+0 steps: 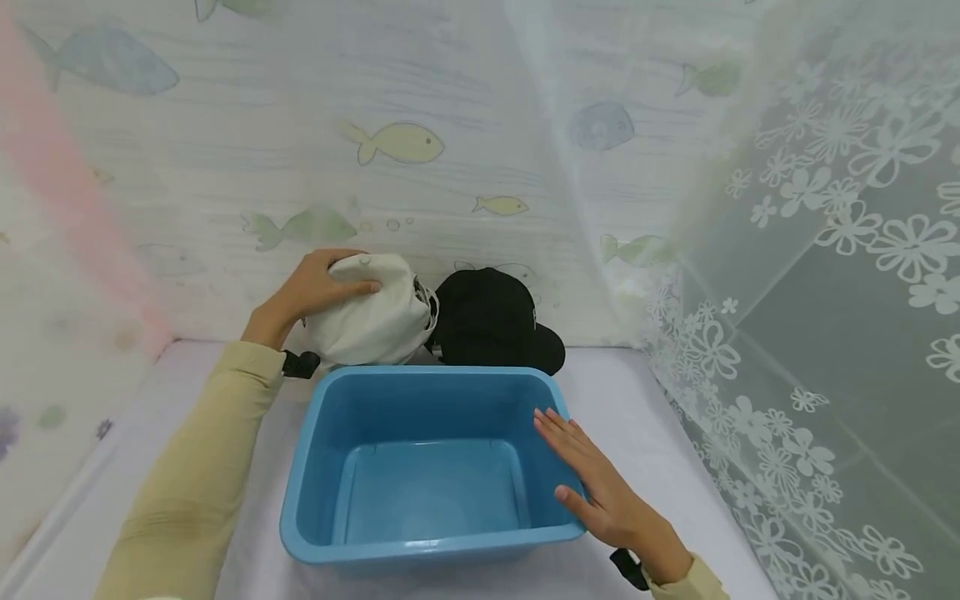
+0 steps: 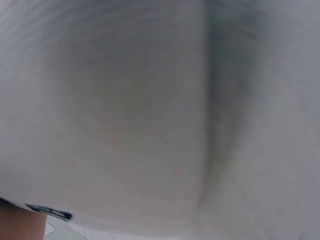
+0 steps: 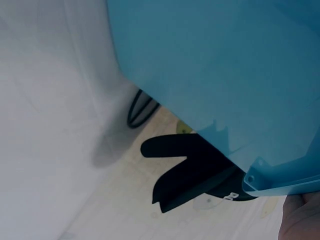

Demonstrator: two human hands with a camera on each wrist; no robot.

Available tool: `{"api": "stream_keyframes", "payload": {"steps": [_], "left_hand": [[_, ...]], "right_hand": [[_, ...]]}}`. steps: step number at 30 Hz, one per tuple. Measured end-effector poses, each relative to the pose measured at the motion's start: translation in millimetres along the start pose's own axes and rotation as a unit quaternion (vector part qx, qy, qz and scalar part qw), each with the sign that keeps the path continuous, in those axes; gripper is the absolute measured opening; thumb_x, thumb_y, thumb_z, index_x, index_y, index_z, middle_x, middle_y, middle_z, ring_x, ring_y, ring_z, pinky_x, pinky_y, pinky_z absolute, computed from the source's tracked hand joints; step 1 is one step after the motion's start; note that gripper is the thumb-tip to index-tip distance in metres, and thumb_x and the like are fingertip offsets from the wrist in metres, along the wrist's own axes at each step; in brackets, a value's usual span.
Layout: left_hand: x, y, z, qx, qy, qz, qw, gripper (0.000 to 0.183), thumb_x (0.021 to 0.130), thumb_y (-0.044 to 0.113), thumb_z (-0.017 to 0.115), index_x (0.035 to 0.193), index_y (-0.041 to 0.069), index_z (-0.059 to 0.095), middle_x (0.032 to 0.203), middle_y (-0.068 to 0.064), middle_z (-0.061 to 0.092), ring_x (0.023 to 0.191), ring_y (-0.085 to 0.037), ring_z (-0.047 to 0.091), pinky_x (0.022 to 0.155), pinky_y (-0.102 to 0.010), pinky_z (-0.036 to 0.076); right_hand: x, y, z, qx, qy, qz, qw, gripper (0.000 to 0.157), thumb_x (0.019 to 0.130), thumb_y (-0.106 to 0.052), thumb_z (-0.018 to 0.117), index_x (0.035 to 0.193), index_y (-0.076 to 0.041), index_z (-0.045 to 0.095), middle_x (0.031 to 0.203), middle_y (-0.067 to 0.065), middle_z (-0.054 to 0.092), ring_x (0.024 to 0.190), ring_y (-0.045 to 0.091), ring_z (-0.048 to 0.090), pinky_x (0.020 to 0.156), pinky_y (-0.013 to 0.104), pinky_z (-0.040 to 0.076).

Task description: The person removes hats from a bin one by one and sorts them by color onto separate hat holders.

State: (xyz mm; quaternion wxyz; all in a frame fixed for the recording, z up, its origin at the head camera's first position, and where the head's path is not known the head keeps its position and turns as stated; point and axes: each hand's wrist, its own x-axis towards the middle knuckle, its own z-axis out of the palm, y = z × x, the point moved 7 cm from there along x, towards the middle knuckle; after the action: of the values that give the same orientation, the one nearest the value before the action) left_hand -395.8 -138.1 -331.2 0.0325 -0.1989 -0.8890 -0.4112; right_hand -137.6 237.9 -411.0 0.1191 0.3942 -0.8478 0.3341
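My left hand (image 1: 322, 283) grips the crown of a white cap (image 1: 371, 312), thumb on the near side and fingers over the back. The cap stands behind the basin, and its pale cloth (image 2: 125, 125) fills most of the blurred left wrist view. Right beside it sits a black cap (image 1: 487, 321), brim pointing right; white lettering shows on it in the right wrist view. My right hand (image 1: 600, 487) rests at the right rim of a light blue plastic basin (image 1: 420, 546), its fingers straight. Nothing lies inside the basin.
A white cloth (image 1: 622, 417) covers the surface under the basin. Behind stands a pale curtain (image 1: 450, 75) printed with fish. Sheer netting with white flowers (image 1: 810, 467) hangs along the right side, and a pink band (image 1: 75, 175) runs down the left.
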Motion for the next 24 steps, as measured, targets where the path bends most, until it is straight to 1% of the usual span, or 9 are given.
{"api": "stream_keyframes", "payload": {"steps": [5, 8, 12, 14, 16, 18, 21, 23, 24], "left_hand": [[-5.8, -2.2, -7.9, -0.019, 0.038, 0.002, 0.9991, 0.074, 0.086, 0.047, 0.08, 0.148, 0.016, 0.055, 0.154, -0.013, 0.049, 0.136, -0.036, 0.049, 0.1, -0.061, 0.047], [-8.8, -3.2, -12.7, -0.03, 0.054, 0.004, 0.9981, 0.077, 0.086, 0.047, 0.08, 0.15, 0.014, 0.052, 0.157, -0.012, 0.045, 0.143, -0.037, 0.041, 0.108, -0.064, 0.04], [-15.0, -6.0, -18.9, -0.045, 0.071, 0.011, 0.9964, 0.073, 0.093, 0.049, 0.072, 0.154, 0.015, 0.047, 0.161, -0.011, 0.039, 0.151, -0.036, 0.031, 0.117, -0.065, 0.028], [-21.0, -5.8, -23.6, -0.061, 0.094, 0.023, 0.9934, 0.066, 0.099, 0.046, 0.064, 0.154, 0.013, 0.046, 0.162, -0.013, 0.038, 0.152, -0.036, 0.028, 0.12, -0.063, 0.023], [-28.9, -7.0, -29.5, -0.079, 0.124, 0.03, 0.9886, 0.06, 0.105, 0.045, 0.054, 0.153, 0.01, 0.046, 0.161, -0.015, 0.038, 0.152, -0.036, 0.027, 0.122, -0.061, 0.02], [-37.8, -9.7, -36.4, -0.086, 0.163, 0.032, 0.9823, 0.058, 0.108, 0.044, 0.047, 0.15, 0.005, 0.049, 0.158, -0.017, 0.043, 0.151, -0.036, 0.031, 0.122, -0.058, 0.022], [-53.4, -19.1, -44.3, -0.099, 0.211, 0.006, 0.9725, 0.061, 0.109, 0.047, 0.04, 0.146, 0.001, 0.053, 0.154, -0.018, 0.048, 0.148, -0.035, 0.036, 0.121, -0.055, 0.026], [-64.5, -28.0, -48.0, -0.112, 0.235, -0.018, 0.9654, 0.061, 0.109, 0.046, 0.039, 0.145, -0.002, 0.053, 0.152, -0.02, 0.05, 0.146, -0.034, 0.04, 0.121, -0.053, 0.029], [-70.6, -33.1, -49.0, -0.123, 0.243, -0.037, 0.9614, 0.061, 0.11, 0.045, 0.038, 0.144, -0.002, 0.053, 0.152, -0.02, 0.05, 0.146, -0.033, 0.04, 0.121, -0.052, 0.029]], "right_hand": [[2.1, 0.9, 2.0, -0.003, 0.002, -0.006, 1.0, 0.062, 0.107, -0.032, 0.044, 0.156, 0.003, 0.033, 0.164, 0.017, 0.033, 0.156, 0.031, 0.021, 0.127, 0.028, 0.002], [3.5, 1.8, 2.4, -0.003, 0.006, -0.01, 1.0, 0.062, 0.108, -0.033, 0.043, 0.157, 0.003, 0.033, 0.164, 0.017, 0.033, 0.155, 0.031, 0.022, 0.127, 0.029, 0.003], [4.7, 2.2, 3.6, 0.0, 0.003, -0.01, 1.0, 0.062, 0.107, -0.033, 0.044, 0.156, 0.004, 0.033, 0.165, 0.015, 0.032, 0.155, 0.031, 0.021, 0.127, 0.028, 0.003], [5.1, 2.9, 4.3, -0.004, -0.003, 0.0, 1.0, 0.063, 0.107, -0.033, 0.046, 0.157, 0.002, 0.032, 0.164, 0.016, 0.032, 0.156, 0.03, 0.021, 0.127, 0.027, 0.002], [6.5, 4.0, 4.6, -0.015, -0.017, 0.02, 1.0, 0.065, 0.104, -0.032, 0.051, 0.159, -0.003, 0.031, 0.165, 0.014, 0.031, 0.156, 0.028, 0.021, 0.127, 0.025, 0.003], [8.0, 5.0, 3.0, -0.032, -0.042, 0.048, 0.997, 0.069, 0.101, -0.034, 0.056, 0.161, -0.011, 0.03, 0.166, 0.009, 0.031, 0.156, 0.027, 0.022, 0.127, 0.026, 0.007], [12.7, 5.6, -2.8, -0.048, -0.1, 0.111, 0.988, 0.072, 0.099, -0.04, 0.062, 0.161, -0.02, 0.031, 0.167, 0.001, 0.03, 0.154, 0.028, 0.027, 0.126, 0.043, 0.022], [18.6, 5.7, -8.6, -0.049, -0.146, 0.154, 0.976, 0.071, 0.099, -0.047, 0.062, 0.16, -0.021, 0.035, 0.165, 0.0, 0.033, 0.152, 0.03, 0.032, 0.12, 0.055, 0.031], [22.7, 5.8, -11.3, -0.043, -0.168, 0.172, 0.97, 0.07, 0.1, -0.05, 0.06, 0.159, -0.02, 0.038, 0.164, 0.001, 0.036, 0.151, 0.031, 0.034, 0.118, 0.057, 0.033]]}}
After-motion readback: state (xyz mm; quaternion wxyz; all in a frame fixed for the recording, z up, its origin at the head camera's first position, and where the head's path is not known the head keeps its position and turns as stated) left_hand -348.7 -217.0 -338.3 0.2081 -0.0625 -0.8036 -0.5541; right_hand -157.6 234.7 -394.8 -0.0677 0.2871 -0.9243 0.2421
